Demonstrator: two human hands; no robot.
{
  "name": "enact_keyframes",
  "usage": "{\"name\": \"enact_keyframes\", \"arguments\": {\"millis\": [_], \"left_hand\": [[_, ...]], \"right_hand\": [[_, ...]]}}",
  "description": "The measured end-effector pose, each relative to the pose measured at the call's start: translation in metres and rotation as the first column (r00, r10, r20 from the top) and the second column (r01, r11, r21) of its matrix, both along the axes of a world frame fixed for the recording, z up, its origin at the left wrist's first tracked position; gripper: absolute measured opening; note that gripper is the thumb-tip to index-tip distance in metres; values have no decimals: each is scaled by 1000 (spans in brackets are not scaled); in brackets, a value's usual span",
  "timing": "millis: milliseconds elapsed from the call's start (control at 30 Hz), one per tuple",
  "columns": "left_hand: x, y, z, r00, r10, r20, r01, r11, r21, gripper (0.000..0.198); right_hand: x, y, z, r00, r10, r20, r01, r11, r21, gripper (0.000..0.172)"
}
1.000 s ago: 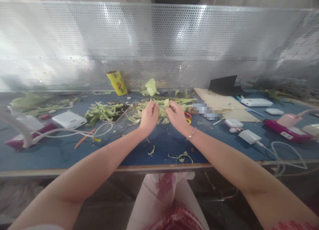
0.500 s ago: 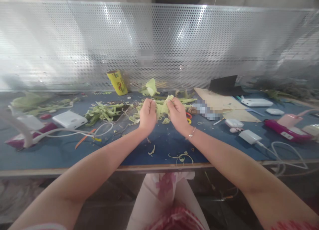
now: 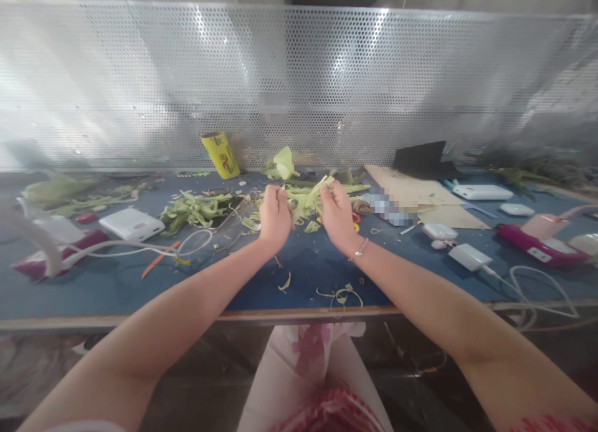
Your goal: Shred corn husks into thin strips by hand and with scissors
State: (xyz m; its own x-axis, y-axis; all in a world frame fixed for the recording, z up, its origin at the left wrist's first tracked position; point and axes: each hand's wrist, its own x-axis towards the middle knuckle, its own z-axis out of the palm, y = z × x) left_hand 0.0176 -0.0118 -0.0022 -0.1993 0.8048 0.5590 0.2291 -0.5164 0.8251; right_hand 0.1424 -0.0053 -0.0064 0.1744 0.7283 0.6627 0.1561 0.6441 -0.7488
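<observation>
Light green leafy strips (image 3: 306, 201) stretch between my two hands above the blue table (image 3: 299, 276). My left hand (image 3: 275, 217) is closed on their left end, fingers curled inward. On the right end, my right hand (image 3: 337, 215) pinches the same strips, with a bracelet at its wrist. A pile of green strips (image 3: 196, 211) lies left of my left hand. Behind my hands stands a pale green leafy piece (image 3: 284, 164). Small scissors with red and yellow handles (image 3: 356, 221) show partly behind my right hand.
A yellow tube (image 3: 221, 156) leans near the perforated metal screen (image 3: 299, 76). White power banks (image 3: 131, 224) and cables lie left. Cardboard (image 3: 397, 182), a phone-like item (image 3: 387, 209), white chargers (image 3: 469, 257) and a magenta power strip (image 3: 537, 245) are right. Scraps lie near the front edge.
My right hand has moved slightly to the right, widening the gap between my hands. More of the green strips shows between them. My left hand has shifted slightly left.
</observation>
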Motion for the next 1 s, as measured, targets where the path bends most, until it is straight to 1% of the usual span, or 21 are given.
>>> {"name": "enact_keyframes", "arguments": {"millis": [133,267,333,400,500,567,633,667,767,900,1000], "left_hand": [[1,-1,0,1000,1,11,-1,1000,-10,31],[0,7,-4,998,-41,41,42,999,-15,29],[0,11,-5,989,-105,103,109,993,-42,30],[1,13,-5,957,-196,216,219,972,-90,31],[3,11,-2,874,-292,388,376,913,-161,31],[5,10,-1,844,-323,427,438,875,-204,30],[6,9,-1,844,-350,406,463,858,-223,29],[6,10,-2,852,-360,381,460,862,-215,29],[6,12,-6,895,-362,259,406,903,-142,23],[2,14,-10,959,-274,66,278,959,-51,18],[0,15,-10,973,-231,14,232,973,-9,17]], "right_hand": [[1,0,0,999,-38,-8,38,999,-9,25],[4,0,0,997,-47,53,46,999,26,24],[5,1,-1,994,-73,83,69,997,45,24],[6,2,-3,989,-93,118,87,995,53,23],[6,4,-7,981,-80,178,70,996,58,20],[5,4,-9,975,-58,215,45,997,63,17],[5,4,-10,966,-40,254,22,997,73,15],[5,3,-10,962,-29,273,9,997,77,15],[5,1,-8,956,-5,293,-17,997,73,17],[5,-1,-6,942,4,336,-21,999,48,21],[5,0,-4,918,-40,396,-2,995,103,21]]}}
